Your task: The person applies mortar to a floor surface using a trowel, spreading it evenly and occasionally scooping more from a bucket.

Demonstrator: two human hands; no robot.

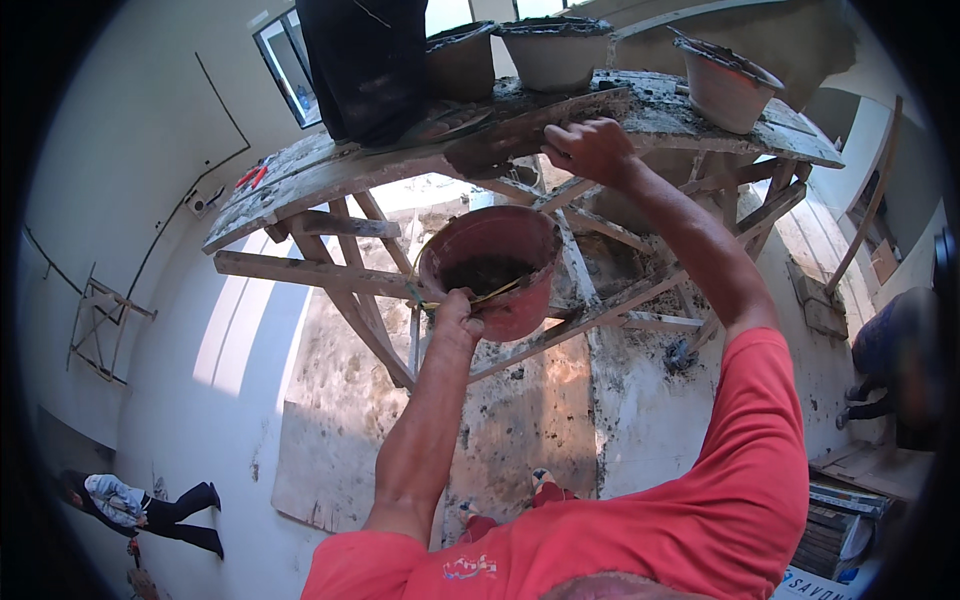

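My left hand (pixel 463 314) is closed on the near rim of a reddish round bucket (pixel 508 308), which tilts toward me below the platform edge. Dark wet mortar (pixel 487 272) lies in its bottom, and a thin yellow cord or handle runs along the rim. My right hand (pixel 592 150) is raised at the front edge of a mortar-smeared wooden platform (pixel 310 185), its fingers curled. Whatever those fingers may hold is hidden. Beside them a brown board edge (pixel 545 122) carries a dark wet patch.
On the platform stand a dark bucket (pixel 462 65), a pale bucket (pixel 555 58) and a tilted pale bucket (pixel 728 88). Another person's dark-clothed leg (pixel 365 70) is there too. Red-handled pliers (pixel 258 176) lie at the left end. Wooden braces (pixel 320 272) cross below. Another person (pixel 140 508) stands far left.
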